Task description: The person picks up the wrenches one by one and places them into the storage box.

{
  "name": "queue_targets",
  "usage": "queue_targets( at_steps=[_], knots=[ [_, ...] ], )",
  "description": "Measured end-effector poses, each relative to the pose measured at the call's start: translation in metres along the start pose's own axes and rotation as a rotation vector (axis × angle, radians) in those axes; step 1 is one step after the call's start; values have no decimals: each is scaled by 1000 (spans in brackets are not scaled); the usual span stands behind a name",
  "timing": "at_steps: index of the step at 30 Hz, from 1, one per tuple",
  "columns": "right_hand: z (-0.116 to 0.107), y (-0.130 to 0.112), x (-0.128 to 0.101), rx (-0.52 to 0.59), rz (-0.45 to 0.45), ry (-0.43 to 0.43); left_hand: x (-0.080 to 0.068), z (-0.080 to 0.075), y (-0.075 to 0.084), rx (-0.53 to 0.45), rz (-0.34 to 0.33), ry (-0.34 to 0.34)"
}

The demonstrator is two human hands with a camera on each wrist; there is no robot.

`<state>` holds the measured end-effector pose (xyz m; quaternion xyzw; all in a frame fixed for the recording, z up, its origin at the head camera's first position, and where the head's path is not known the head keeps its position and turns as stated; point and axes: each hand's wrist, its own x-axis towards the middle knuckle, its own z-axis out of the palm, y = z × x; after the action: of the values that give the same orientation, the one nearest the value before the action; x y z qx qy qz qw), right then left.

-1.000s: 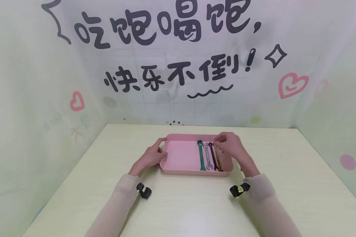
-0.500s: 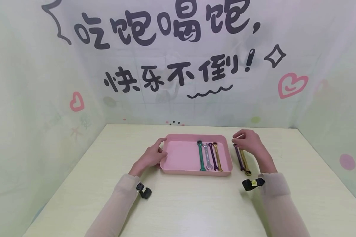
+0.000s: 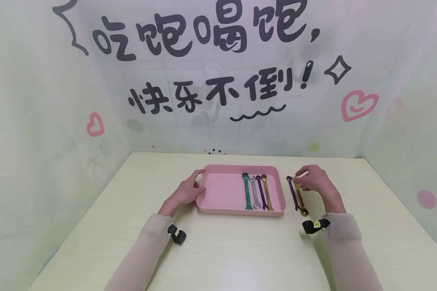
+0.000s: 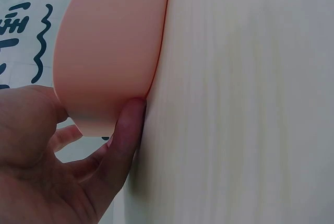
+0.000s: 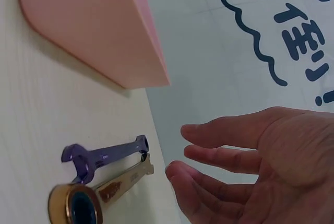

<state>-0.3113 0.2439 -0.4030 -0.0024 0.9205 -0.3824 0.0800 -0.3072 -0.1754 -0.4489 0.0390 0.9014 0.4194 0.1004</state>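
The left end wall of a pink tray [image 3: 218, 190] is gripped by my left hand [image 3: 183, 193], its thumb over the rim and the other fingers outside, one at the base in the left wrist view. In the tray's right part lie a green wrench [image 3: 247, 194], a silver wrench [image 3: 255, 194], a purple wrench [image 3: 262, 195] and a gold wrench [image 3: 268, 195], side by side. Another purple wrench [image 3: 293, 195] and gold wrench [image 3: 301, 199] lie on the table right of it. My right hand [image 3: 314, 178] hovers at that gold wrench's far end, fingers loosely bent and holding nothing.
A pale wooden table [image 3: 225, 250] bears everything. Behind it hangs a white printed cloth [image 3: 218, 133] with dark lettering, and similar cloth stands at both sides. The tray's raised right wall [image 5: 99, 25] stands beside the loose wrenches.
My right hand has let go of the gold wrench in the tray and moved right, past the loose purple wrench to the loose gold one. The left hand and tray have stayed put.
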Motion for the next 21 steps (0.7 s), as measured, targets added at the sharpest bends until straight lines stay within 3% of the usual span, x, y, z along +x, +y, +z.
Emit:
queue_targets(
  at_steps=[9, 21],
  knots=[
    [3, 6, 0, -47, 84, -47, -1, 0, -1, -12, -6, -2],
    [9, 13, 3, -50, 103, -51, -1, -1, 1, -8, -5, -6]
  ],
)
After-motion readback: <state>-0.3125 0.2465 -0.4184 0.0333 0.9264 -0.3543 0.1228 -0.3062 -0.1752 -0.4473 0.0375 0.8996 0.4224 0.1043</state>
